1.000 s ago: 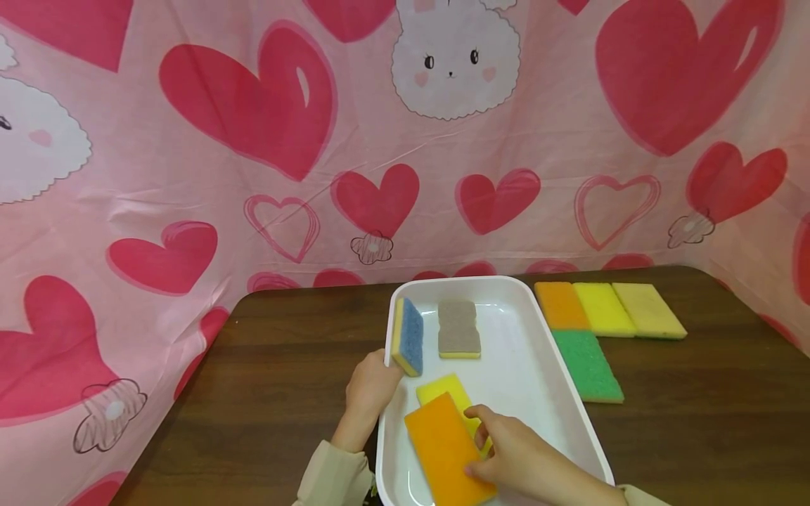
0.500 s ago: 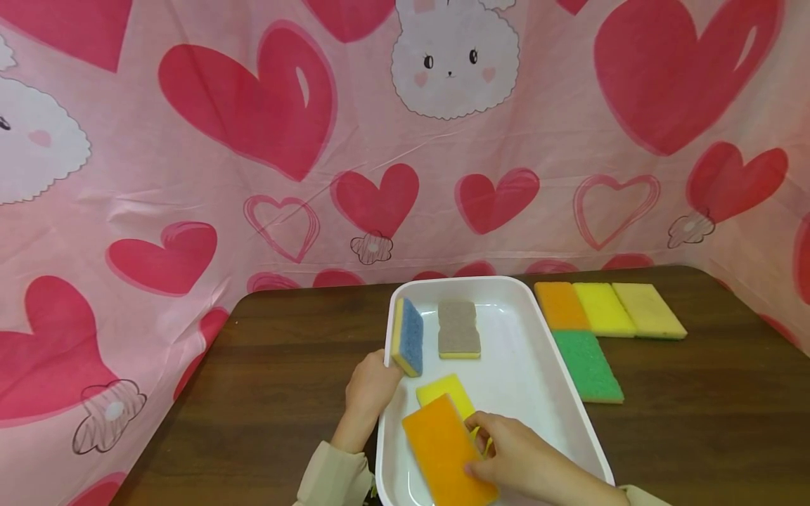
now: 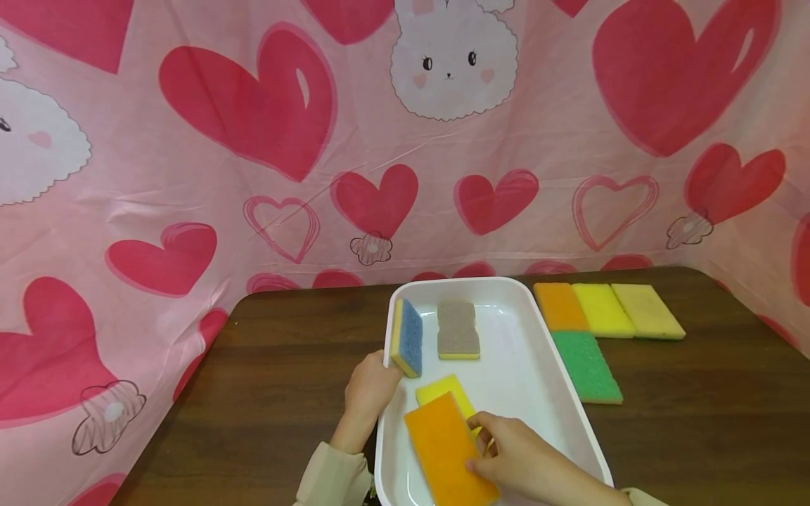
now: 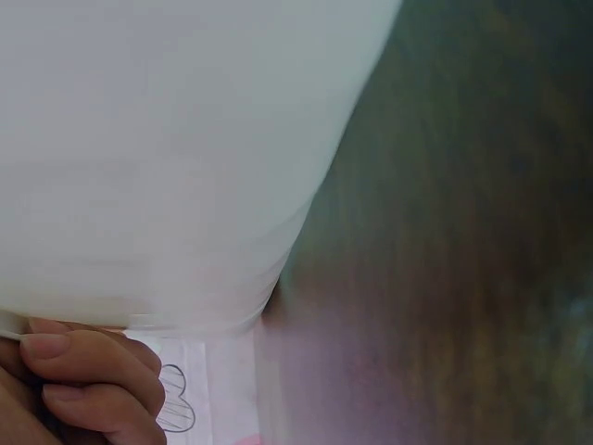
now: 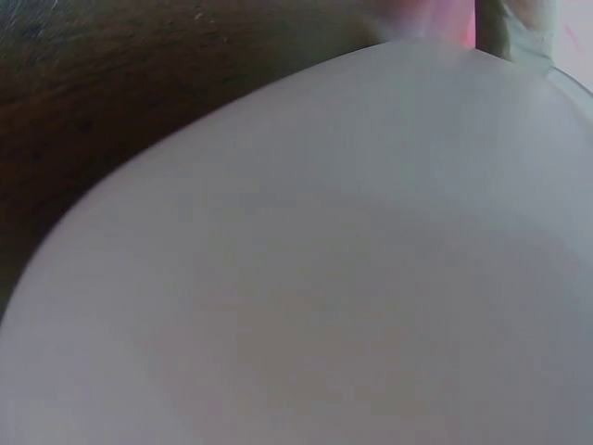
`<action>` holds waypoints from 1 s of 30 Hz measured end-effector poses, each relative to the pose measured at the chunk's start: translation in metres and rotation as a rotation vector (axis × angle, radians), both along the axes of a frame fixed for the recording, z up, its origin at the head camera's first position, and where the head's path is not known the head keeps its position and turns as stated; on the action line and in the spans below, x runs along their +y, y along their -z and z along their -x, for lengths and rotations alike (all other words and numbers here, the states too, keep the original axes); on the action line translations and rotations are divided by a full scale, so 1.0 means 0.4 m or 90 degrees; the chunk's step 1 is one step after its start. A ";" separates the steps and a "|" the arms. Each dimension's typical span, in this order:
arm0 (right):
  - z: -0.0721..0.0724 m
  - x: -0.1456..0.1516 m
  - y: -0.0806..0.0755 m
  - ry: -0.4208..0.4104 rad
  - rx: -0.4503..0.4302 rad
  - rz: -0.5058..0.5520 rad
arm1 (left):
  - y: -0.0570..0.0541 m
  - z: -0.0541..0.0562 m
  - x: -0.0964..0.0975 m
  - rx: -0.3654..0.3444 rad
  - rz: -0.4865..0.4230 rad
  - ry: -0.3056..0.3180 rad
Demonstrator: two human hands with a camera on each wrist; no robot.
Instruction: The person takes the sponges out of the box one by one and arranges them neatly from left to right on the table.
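Observation:
In the head view my left hand (image 3: 370, 386) grips the left rim of a white tray (image 3: 455, 280). Its curled fingers (image 4: 102, 366) show beside the tray wall in the left wrist view. Just past that hand, a blue-and-yellow sponge (image 3: 411, 341) stands on edge against the tray's left side. My right hand (image 3: 519, 450) pinches the right edge of an orange sponge (image 3: 443, 446), thumb on top. Partly covered beneath it lies a yellow sponge (image 3: 448, 388). A grey-topped sponge (image 3: 458, 329) lies flat farther back in the tray.
Right of the tray, on the dark wooden table (image 3: 285, 358), lie a second orange sponge (image 3: 560, 306), another yellow one (image 3: 601, 309), a pale yellow one (image 3: 647, 310) and a green one (image 3: 587, 365). A pink heart-patterned cloth (image 3: 436, 147) hangs behind. The tray's outer wall (image 5: 306, 269) fills most of the right wrist view.
My right hand's fingers have drawn in against the orange sponge's edge; the sponge has shifted only slightly. My left hand and the tray stay put.

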State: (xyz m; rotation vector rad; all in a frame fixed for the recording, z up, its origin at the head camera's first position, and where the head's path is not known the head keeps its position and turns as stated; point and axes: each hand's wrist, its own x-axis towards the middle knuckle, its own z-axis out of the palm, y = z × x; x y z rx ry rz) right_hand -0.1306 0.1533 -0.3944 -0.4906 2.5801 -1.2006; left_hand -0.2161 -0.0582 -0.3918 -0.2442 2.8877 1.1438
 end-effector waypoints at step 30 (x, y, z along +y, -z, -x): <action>0.008 0.065 -0.061 0.124 0.012 0.014 | 0.007 0.002 0.004 -0.009 -0.028 -0.002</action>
